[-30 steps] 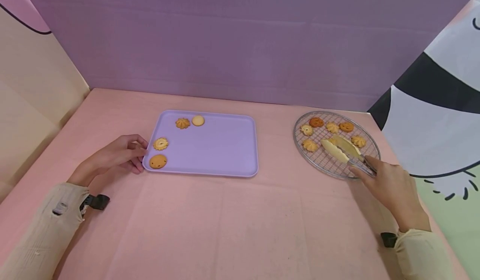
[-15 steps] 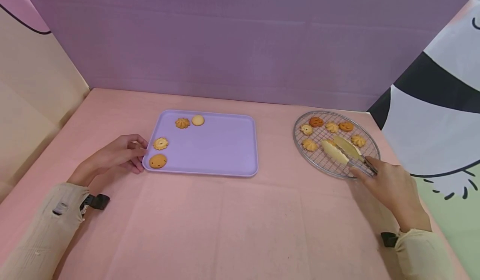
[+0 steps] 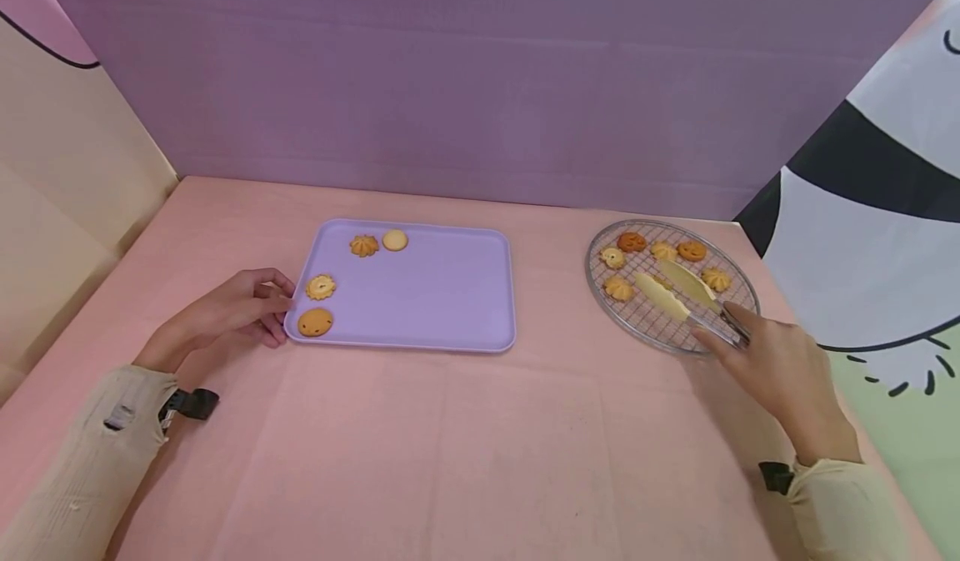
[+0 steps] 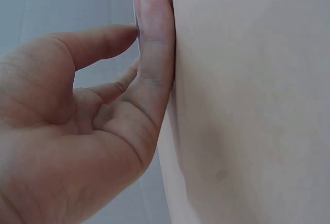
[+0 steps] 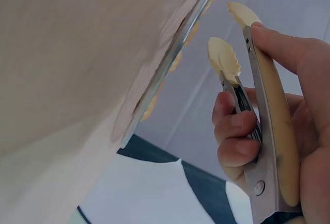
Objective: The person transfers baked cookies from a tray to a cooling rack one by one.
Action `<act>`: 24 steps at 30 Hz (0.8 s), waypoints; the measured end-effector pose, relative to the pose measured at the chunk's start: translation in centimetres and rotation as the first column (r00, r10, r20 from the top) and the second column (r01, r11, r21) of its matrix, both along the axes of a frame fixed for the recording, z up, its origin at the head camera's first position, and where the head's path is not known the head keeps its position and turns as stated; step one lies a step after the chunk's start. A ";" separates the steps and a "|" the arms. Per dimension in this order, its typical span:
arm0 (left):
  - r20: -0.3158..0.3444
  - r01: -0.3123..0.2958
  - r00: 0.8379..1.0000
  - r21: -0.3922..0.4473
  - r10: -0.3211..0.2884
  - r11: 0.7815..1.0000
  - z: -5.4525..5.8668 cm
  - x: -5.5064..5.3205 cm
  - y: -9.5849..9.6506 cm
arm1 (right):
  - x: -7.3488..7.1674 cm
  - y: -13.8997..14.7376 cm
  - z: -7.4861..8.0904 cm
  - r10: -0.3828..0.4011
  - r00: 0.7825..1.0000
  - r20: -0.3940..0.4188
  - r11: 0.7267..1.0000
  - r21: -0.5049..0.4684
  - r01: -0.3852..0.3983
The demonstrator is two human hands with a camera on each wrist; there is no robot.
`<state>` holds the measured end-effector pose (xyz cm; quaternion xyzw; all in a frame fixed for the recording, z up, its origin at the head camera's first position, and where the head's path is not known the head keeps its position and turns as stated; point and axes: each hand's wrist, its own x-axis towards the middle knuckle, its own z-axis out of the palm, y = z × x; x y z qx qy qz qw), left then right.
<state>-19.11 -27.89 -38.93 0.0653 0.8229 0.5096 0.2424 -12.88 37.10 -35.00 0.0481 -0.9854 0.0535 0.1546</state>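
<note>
The serving tongs [image 3: 662,297] have shifted slightly forward, clamped in the right hand [image 3: 780,365], tips apart; the right wrist view alone shows them clear of the cookies [image 3: 618,288] on the wire rack [image 3: 643,316] ahead. The left hand [image 3: 236,307] touches the lilac tray [image 3: 420,294]; pinching, cannot tell.

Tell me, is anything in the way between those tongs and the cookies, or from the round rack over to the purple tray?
Nothing visible. The right hand holds the tongs, a cookie shows between their parted tips, and only pink tabletop separates the round rack from the purple tray.
</note>
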 end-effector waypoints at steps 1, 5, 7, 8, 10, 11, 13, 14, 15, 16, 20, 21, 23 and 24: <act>0.000 0.000 1.000 0.000 0.000 1.000 0.0 0.0 0.0 | 0.0 -0.2 0.1 0.010 1.000 -0.013 1.000 0.005 -0.010; 0.005 0.000 1.000 0.001 0.000 1.000 0.0 0.0 0.0 | 0.3 -1.5 0.4 0.049 0.998 -0.048 0.998 0.032 -0.048; 0.006 0.002 1.000 -0.001 -0.002 1.000 0.1 0.0 0.0 | 0.4 -2.3 0.7 0.059 0.997 -0.040 0.998 0.041 -0.057; 0.006 0.003 1.000 -0.001 -0.003 1.000 0.1 0.1 0.0 | 0.5 -2.7 0.8 0.063 0.997 -0.037 0.997 0.044 -0.061; 0.003 0.005 1.000 -0.002 -0.005 1.000 0.1 0.1 0.0 | 0.7 -3.5 1.2 0.074 0.997 -0.023 0.996 0.045 -0.073; 0.002 0.006 1.000 -0.002 -0.006 1.000 0.1 0.1 0.0 | 0.8 -3.9 1.3 0.081 0.996 -0.020 0.996 0.048 -0.080; -0.001 0.007 1.000 -0.005 -0.007 1.000 0.0 0.1 0.0 | 1.0 -4.6 1.6 0.094 0.995 -0.017 0.994 0.052 -0.093; -0.002 0.005 1.000 -0.006 -0.005 1.000 -0.1 0.1 0.0 | 1.1 -5.0 1.7 0.102 0.995 -0.014 0.993 0.057 -0.101; -0.002 0.005 1.000 -0.005 -0.005 1.000 -0.1 0.0 -0.1 | 1.2 -5.3 1.8 0.108 0.994 -0.010 0.992 0.061 -0.107; -0.002 0.004 1.000 -0.006 -0.004 1.000 -0.1 0.0 -0.1 | 1.2 -5.6 1.8 0.114 0.993 -0.008 0.992 0.064 -0.113; -0.003 0.004 1.000 -0.001 -0.004 1.000 -0.2 0.0 -0.1 | 1.2 -6.9 2.1 0.130 0.992 0.006 0.989 0.066 -0.130; -0.004 0.003 1.000 0.004 -0.003 1.000 -0.2 0.0 -0.1 | 1.2 -7.2 2.1 0.131 0.991 0.010 0.989 0.063 -0.132; -0.001 -0.001 1.000 0.013 0.001 1.000 -0.2 0.0 -0.1 | 1.2 -7.7 2.2 0.134 0.991 0.018 0.989 0.066 -0.135; -0.001 -0.004 1.000 0.018 0.004 1.000 -0.2 0.0 -0.2 | 1.2 -8.0 2.3 0.136 0.990 0.024 0.988 0.069 -0.137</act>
